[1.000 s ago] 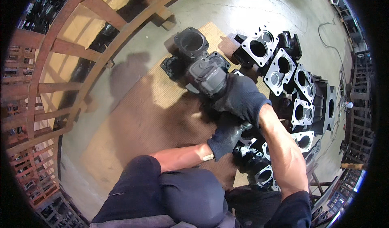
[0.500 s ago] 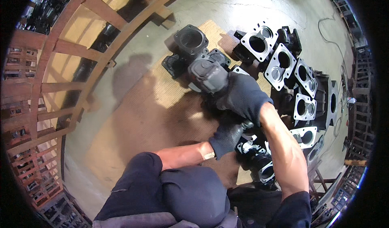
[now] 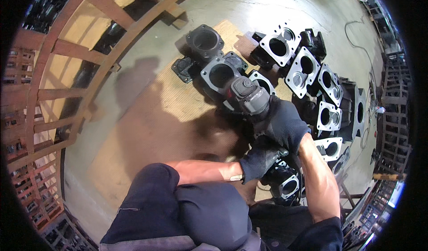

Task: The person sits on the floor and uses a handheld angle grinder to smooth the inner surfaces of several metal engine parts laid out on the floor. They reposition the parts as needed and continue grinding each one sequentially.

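Observation:
A grey angle grinder [image 3: 247,92] is held in both my gloved hands, its head tilted over the black valve-body castings. My right hand [image 3: 283,125] wraps round its body from above. Lower down, my left hand [image 3: 262,159] is closed round its rear part, which the gloves mostly hide. Just beyond the grinder head is a casting with a round bore and a square flange [image 3: 220,74]. A darker round-bored casting [image 3: 205,41] stands behind it. Partly covered by the grinder is a bright-faced flange [image 3: 263,81]. The grinder's disc is mostly hidden.
Several castings with bright machined flanges [image 3: 303,72] crowd the right side. Another casting [image 3: 289,186] lies near my legs. A brown slatted rack [image 3: 100,68] curves along the left. Under the work is a tan ribbed board [image 3: 165,99]. A cable [image 3: 347,30] runs over the floor at right.
The grinder and both hands have shifted right and toward me, uncovering the square-flanged bore. The whole view has moved slightly. My grip is unchanged.

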The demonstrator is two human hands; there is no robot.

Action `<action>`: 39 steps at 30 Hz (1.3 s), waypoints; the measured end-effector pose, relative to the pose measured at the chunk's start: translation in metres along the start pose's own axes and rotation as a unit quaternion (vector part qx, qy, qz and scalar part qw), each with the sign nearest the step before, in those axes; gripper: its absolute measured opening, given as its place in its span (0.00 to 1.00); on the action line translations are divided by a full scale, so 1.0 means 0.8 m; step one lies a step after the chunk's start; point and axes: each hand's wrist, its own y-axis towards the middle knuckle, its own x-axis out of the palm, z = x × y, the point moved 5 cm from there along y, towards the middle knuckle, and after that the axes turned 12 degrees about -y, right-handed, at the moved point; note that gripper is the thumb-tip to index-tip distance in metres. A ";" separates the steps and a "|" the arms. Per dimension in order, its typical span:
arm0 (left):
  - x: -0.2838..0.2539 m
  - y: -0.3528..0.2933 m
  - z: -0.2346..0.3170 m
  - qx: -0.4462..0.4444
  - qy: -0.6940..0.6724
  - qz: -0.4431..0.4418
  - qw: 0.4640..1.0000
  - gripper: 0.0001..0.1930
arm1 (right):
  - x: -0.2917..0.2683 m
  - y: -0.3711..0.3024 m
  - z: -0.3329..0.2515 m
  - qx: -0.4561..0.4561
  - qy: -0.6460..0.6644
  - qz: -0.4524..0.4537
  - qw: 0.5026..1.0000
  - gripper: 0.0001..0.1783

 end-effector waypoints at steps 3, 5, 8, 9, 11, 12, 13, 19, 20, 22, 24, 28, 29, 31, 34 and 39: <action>0.001 0.011 -0.006 0.000 -0.047 0.039 0.998 0.09 | -0.002 0.006 0.011 -0.008 0.018 0.018 1.000 0.30; -0.002 0.023 -0.010 -0.009 -0.055 0.041 0.998 0.09 | -0.008 0.014 0.015 -0.022 0.030 0.019 0.999 0.30; -0.008 0.036 0.004 -0.018 -0.055 0.051 0.997 0.10 | -0.022 0.024 0.010 -0.024 0.013 0.041 0.999 0.27; -0.015 0.039 0.004 0.002 -0.025 0.058 0.998 0.11 | -0.027 0.029 0.006 -0.021 -0.002 0.031 0.999 0.27; -0.031 0.045 0.007 0.042 0.034 0.079 0.995 0.12 | -0.032 0.043 -0.011 -0.065 0.015 0.034 0.997 0.24; -0.037 0.047 0.005 0.049 0.047 0.097 0.993 0.12 | -0.026 0.057 -0.012 -0.073 0.018 0.034 0.997 0.23; -0.042 0.048 0.005 0.057 0.059 0.115 0.990 0.12 | -0.024 0.066 -0.014 -0.081 0.021 0.034 0.996 0.23; -0.041 0.056 0.023 0.099 0.066 0.114 0.986 0.10 | -0.036 0.056 -0.011 -0.056 0.015 0.057 0.997 0.22; -0.032 0.054 0.018 0.087 0.029 0.113 0.989 0.10 | -0.034 0.048 -0.004 -0.057 0.009 0.062 0.996 0.22; -0.009 0.046 0.002 0.056 -0.041 0.114 0.991 0.11 | -0.020 0.037 0.014 -0.084 0.040 0.061 0.994 0.24; -0.006 0.049 0.002 0.034 -0.058 0.099 0.993 0.11 | -0.019 0.037 0.026 -0.061 0.031 0.065 0.996 0.25; -0.026 0.063 0.021 -0.012 0.043 0.085 0.995 0.11 | -0.034 0.053 0.021 -0.031 0.033 0.083 0.996 0.23; -0.039 0.065 0.016 0.011 0.011 0.110 0.994 0.11 | -0.044 0.057 0.000 -0.038 0.020 0.075 0.996 0.23; -0.061 0.072 0.007 0.063 -0.050 0.147 0.986 0.13 | -0.046 0.071 -0.015 -0.059 0.026 0.088 0.994 0.22; -0.063 0.075 0.001 0.078 0.060 0.138 0.986 0.12 | -0.048 0.069 -0.023 -0.068 0.010 0.083 0.994 0.21; -0.013 0.042 -0.018 -0.003 -0.031 0.067 0.997 0.13 | -0.017 0.032 0.012 -0.070 0.045 0.071 0.994 0.24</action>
